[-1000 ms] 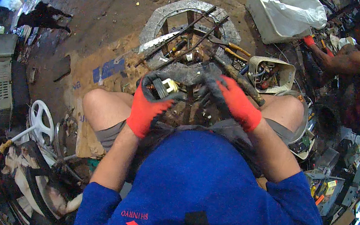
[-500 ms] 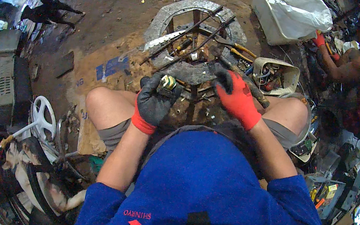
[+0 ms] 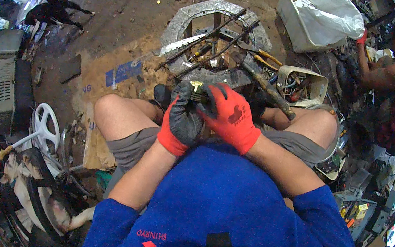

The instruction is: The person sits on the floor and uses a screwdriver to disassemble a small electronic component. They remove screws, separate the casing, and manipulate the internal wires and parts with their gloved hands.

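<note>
Both my hands wear red gloves with dark grey palms and fingers, and they meet in front of my lap. My left hand is closed around a small part with pale, yellow-green and dark bands; its exact kind is hard to tell. Against the right side of this part, the bent fingers of my right hand pinch it. Just beyond stands an octagonal grey frame with two dark rods laid across it. Long-handled pliers with yellow-orange grips and a thick, worn brown handle lie at its right.
A cream container of scrap stands right of the frame. Behind it is a large white bin with a white sack, beside a seated co-worker. A black dog is at far left; another dog lies near a white wheel.
My right hand has come left and inward to take hold of the banded part. My left hand has shifted right with it. The co-worker's gloved hand has moved at the bin's edge.
</note>
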